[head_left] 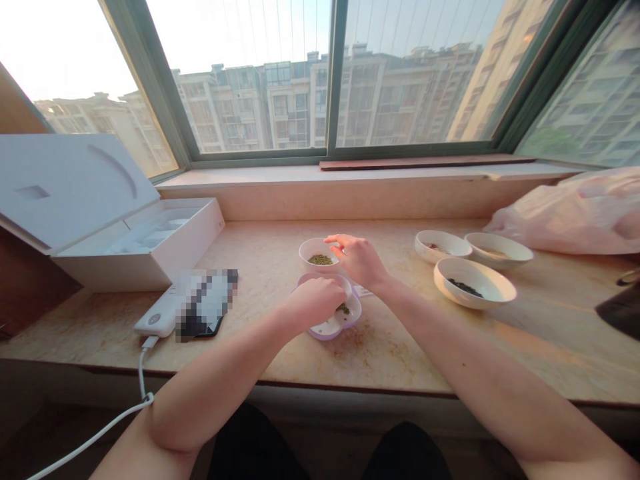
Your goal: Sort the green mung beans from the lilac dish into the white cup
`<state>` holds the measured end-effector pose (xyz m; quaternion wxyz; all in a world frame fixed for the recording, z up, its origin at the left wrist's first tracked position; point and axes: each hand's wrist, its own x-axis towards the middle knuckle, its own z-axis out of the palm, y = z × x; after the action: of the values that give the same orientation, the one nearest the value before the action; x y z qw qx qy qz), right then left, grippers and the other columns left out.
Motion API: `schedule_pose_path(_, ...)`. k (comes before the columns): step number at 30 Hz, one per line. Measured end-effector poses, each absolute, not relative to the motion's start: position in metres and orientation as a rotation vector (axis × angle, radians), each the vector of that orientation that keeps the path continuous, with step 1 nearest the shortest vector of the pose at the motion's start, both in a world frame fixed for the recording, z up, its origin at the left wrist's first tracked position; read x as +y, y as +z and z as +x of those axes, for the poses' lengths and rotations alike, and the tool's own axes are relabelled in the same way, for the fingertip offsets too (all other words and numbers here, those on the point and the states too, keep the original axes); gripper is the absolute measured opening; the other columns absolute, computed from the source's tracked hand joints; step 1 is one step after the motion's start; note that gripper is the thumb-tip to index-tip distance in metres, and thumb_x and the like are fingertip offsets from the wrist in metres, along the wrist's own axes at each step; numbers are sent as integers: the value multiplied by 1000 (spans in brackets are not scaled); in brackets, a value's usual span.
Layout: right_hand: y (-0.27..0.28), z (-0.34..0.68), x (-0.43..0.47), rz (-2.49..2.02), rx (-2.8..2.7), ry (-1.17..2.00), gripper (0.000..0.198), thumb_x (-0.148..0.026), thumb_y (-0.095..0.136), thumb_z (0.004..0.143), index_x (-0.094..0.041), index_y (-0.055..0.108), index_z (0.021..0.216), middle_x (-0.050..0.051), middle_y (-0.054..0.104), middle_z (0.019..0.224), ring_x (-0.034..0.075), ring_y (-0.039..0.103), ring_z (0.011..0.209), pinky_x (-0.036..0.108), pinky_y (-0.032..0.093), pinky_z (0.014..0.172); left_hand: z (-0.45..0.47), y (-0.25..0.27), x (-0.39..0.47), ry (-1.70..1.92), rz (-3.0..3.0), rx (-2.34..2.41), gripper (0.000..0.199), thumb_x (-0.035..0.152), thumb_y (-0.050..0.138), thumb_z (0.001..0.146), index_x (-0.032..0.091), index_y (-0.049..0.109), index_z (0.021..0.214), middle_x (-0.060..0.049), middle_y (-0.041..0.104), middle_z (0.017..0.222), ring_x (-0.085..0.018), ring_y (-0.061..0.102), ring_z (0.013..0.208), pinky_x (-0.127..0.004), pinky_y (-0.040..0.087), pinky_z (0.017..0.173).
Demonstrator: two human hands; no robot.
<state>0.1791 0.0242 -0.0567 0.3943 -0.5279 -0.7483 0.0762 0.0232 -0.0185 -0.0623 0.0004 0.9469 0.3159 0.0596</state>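
Observation:
Above a light purple dish with compartments (329,335), my left hand (317,301) is closed, its fingers curled down into it. What the fingertips hold, if anything, is hidden. Small green beans (343,308) lie in the dish's right compartment, beside that hand. My right hand (357,259) reaches over the right rim of a white bowl (306,248) just behind the dish. Its fingers stretch to the left with the thumb apart beneath them, and nothing shows in them. More green beans (320,260) cover the bottom of that bowl.
Three white bowls stand at the right, one with dark contents (465,288). Behind them lies a pale plastic bag (575,210). At the left are an open white box (187,233), a white power bank (157,320) with a cable (142,373), and a phone (216,320).

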Motion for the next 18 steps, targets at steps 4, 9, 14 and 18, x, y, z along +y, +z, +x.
schedule_pose_path(4,-59,187,28,-1406,-1888,115,30,-13,54,88,-21,74,109,6,76,113,22,69,90,34,50,83,25,-63,-19,181,3000,1018,27,-2,50,76,18,48,59,-10,65,73,-24,64,67,-37,47,61)
schedule_pose_path(9,-60,191,26,-1436,-1830,196,21,-20,58,88,-21,74,102,6,76,103,20,68,83,32,50,79,26,-62,-18,178,3018,980,25,-3,47,76,16,59,67,-11,68,81,-26,66,74,-36,47,61)
schedule_pose_path(14,-61,192,24,-1457,-1796,247,21,-23,60,87,-21,75,101,6,76,97,20,68,81,31,49,74,27,-64,-15,180,3010,975,24,-2,46,77,15,64,73,-11,70,85,-26,69,80,-33,47,61)
schedule_pose_path(18,-61,192,23,-1466,-1771,242,19,-25,60,88,-21,75,100,5,76,90,19,67,76,30,48,70,26,-63,-12,176,3022,939,22,0,48,78,14,64,72,-9,71,85,-23,68,78,-31,46,63)
